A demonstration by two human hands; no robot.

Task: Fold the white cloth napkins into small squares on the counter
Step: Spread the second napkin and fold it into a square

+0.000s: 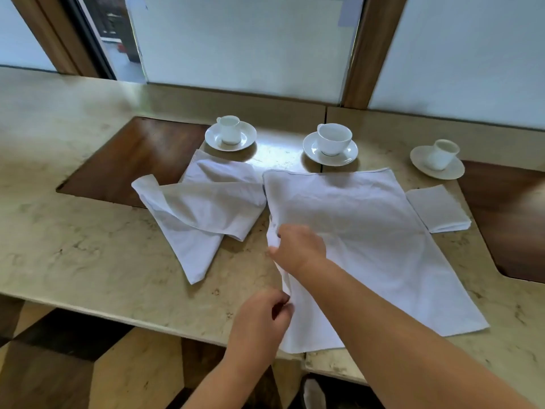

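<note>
The napkin (362, 231) lies spread on the counter (88, 261), long axis running from the near edge toward the cups, and both hands pinch its left edge: the right hand (298, 246) farther up, the left hand (262, 317) near the front corner. All the cloth lies to their right, so the fold likely carries that edge rightward toward the folded square (436, 209). Loose napkins (206, 208) crowd the left, and the near corner overhangs the counter's edge.
</note>
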